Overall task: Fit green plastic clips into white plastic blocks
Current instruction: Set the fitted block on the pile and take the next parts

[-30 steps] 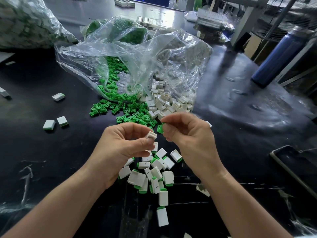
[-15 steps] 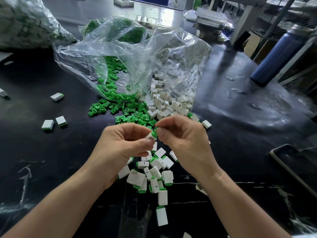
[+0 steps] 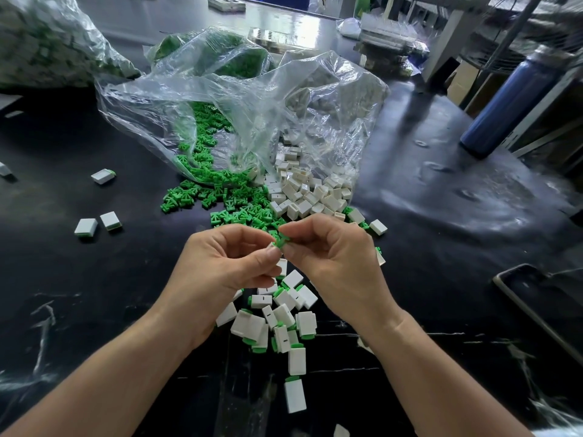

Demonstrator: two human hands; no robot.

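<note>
Green clip, pinched by right hand, meets white block largely hidden by gripping left hand.

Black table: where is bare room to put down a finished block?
Bare: the black table between the two loose white blocks at left and the left hand; also between the right hand and the blue cylindrical bottle. Crowded: before the clear plastic bag and under both hands.
</note>
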